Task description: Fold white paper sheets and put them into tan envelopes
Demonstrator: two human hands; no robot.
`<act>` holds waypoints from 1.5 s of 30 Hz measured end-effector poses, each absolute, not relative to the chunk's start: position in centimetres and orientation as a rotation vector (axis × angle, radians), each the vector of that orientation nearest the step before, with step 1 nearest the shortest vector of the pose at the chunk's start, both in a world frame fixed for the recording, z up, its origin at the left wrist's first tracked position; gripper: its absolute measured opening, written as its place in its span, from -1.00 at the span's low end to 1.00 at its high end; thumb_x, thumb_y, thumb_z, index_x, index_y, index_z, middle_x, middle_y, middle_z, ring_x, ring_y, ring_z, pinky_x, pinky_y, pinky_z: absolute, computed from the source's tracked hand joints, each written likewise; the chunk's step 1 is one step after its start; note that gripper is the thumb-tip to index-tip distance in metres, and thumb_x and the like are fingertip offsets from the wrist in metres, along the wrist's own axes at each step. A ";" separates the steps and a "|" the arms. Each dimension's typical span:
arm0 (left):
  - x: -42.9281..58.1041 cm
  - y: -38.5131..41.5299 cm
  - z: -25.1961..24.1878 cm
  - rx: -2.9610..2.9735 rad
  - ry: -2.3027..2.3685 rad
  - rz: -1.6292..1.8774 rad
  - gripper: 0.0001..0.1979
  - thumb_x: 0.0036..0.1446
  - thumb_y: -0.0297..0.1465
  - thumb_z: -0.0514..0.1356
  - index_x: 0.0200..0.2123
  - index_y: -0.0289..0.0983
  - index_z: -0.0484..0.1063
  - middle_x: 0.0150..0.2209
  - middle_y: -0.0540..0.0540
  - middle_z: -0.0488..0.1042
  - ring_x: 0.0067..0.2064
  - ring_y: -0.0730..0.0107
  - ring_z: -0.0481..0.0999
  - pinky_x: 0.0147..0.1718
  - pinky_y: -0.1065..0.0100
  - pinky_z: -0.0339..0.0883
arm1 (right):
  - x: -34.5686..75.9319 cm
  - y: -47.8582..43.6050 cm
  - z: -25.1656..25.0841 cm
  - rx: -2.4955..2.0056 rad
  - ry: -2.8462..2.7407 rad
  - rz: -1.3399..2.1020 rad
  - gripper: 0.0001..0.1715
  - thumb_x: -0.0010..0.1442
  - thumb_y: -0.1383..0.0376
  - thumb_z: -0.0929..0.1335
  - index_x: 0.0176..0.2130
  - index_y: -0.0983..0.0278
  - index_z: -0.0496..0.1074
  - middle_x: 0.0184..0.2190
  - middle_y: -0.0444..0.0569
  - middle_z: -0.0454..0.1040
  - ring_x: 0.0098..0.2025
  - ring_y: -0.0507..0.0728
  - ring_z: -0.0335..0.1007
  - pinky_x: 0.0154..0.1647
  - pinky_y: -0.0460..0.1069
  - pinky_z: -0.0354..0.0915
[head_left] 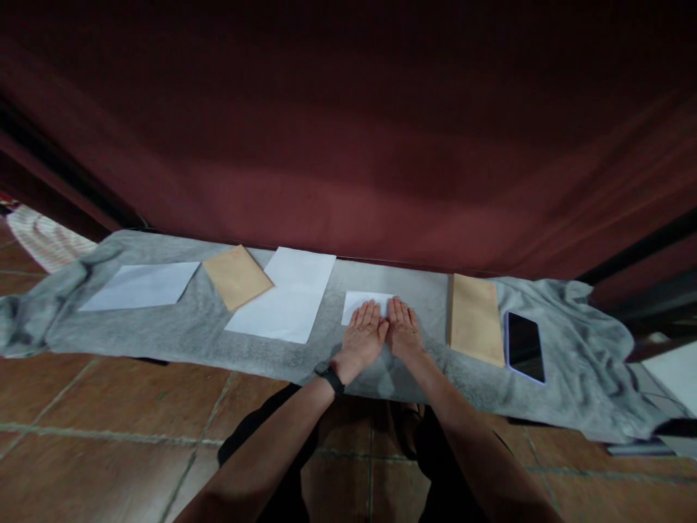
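Observation:
A small white piece of paper, seemingly folded, lies on the grey cloth in front of me. Flat on top of it rests my left hand, fingers stretched out, a dark watch on its wrist. Beside it, thumbs nearly touching, my right hand also lies flat over the paper's right end. Both palms cover part of the paper, so its right and near edges are hidden. Neither hand grips anything.
Left of my hands lie a large white sheet, a brown envelope overlapping it, and another white sheet. To the right are a stack of brown envelopes and a phone. Grey cloth covers the narrow surface; a dark red panel rises behind.

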State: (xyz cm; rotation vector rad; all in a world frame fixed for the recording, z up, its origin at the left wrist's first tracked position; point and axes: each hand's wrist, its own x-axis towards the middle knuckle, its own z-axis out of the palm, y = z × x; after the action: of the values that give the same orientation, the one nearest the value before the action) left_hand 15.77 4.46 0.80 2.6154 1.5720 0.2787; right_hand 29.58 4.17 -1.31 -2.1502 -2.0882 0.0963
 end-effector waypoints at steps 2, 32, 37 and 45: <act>16.2 4.4 0.5 2.628 1.540 0.290 -0.37 0.45 -0.17 -0.21 0.43 -0.41 0.03 0.44 -0.27 0.08 0.48 0.16 0.00 0.42 0.06 -0.06 | 29.6 4.1 -1.4 -2.156 -2.101 0.101 -0.30 0.44 0.23 0.09 0.45 0.44 0.01 0.48 0.15 -0.05 0.49 0.27 -0.11 0.47 0.20 -0.15; 14.8 6.2 -0.6 2.783 1.345 0.239 -0.41 0.35 -0.46 -0.10 0.40 -0.53 0.05 0.42 -0.41 0.08 0.47 0.08 -0.01 0.41 -0.04 -0.09 | 27.8 6.0 -1.0 -1.919 -2.131 0.259 -0.28 0.49 0.12 -0.08 0.43 0.39 0.06 0.46 0.12 0.03 0.49 0.15 -0.11 0.48 0.16 -0.17; 14.6 6.4 -0.6 2.740 1.347 0.278 -0.40 0.39 -0.36 -0.09 0.41 -0.52 0.02 0.44 -0.39 0.03 0.48 0.09 -0.06 0.42 -0.01 -0.13 | 28.5 6.2 -1.0 -1.996 -2.159 0.211 -0.28 0.50 0.12 -0.05 0.43 0.43 0.07 0.47 0.12 -0.01 0.49 0.20 -0.13 0.48 0.16 -0.18; 13.7 7.6 -0.1 2.643 1.408 0.273 -0.43 0.44 -0.34 -0.22 0.41 -0.44 0.07 0.45 -0.25 0.05 0.49 0.23 -0.06 0.44 0.08 -0.19 | 29.5 6.0 -1.6 -1.987 -2.182 0.055 -0.31 0.49 0.15 0.04 0.44 0.42 0.03 0.47 0.18 -0.01 0.48 0.27 -0.10 0.45 0.23 -0.13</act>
State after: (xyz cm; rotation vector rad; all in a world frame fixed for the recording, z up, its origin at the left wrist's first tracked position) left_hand 13.72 7.62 -0.13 2.6426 1.4082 0.2726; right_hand 29.51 5.96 -1.55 -1.9874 -2.1819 0.0546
